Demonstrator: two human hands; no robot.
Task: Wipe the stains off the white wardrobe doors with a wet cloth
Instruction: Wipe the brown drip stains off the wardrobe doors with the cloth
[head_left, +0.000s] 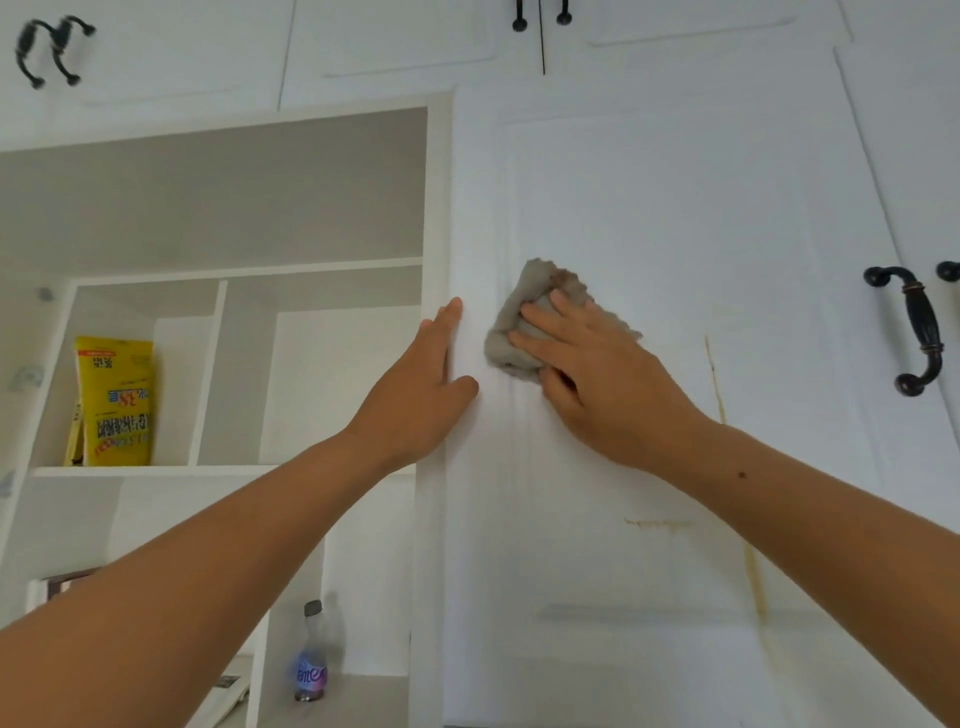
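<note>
The grey cloth (545, 283) is pressed flat against the white wardrobe door (675, 208), near the left border of its panel, by the right hand (597, 374). The fingers (550, 323) of this hand are laid straight and a little apart on the cloth, so the cloth is only pushed, not clamped. The left hand (421, 395) is rested flat on the left edge of the same door, with its fingers straight and together, and nothing is held in it.

The cloth looks soft, light and limp, with frayed edges. As it is wet, it is judged to cling to the paint and yet to slide easily. It is best kept under the whole palm, with the loose edges gathered in.

A yellowish streak (716, 379) is seen to the right of the cloth and a second stain (657, 524) lower on the door; both are not yet wiped. The door seems stiff and smooth, so firm pressure should be accepted by it.
</note>
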